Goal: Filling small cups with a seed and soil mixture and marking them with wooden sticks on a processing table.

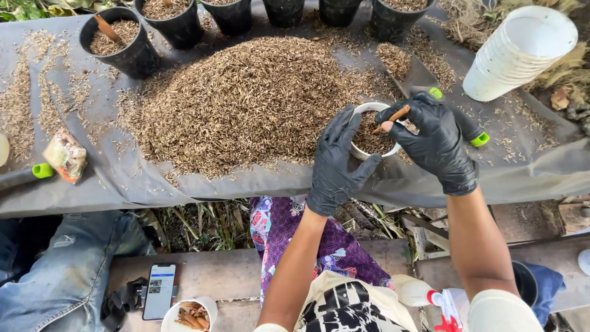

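The big husk heap (246, 104) fills the middle of the tabletop (528, 166), so passage across it is blocked except over the top. A row of black pots (123, 43) closes off the far edge. To the right, a stack of white cups (516, 52) lies tilted, with a green-handled trowel (458, 117) lying between it and the heap. Bare grey sheet shows along the near edge and at far left, apart from a small packet (66, 155) and a green handle (42, 170).
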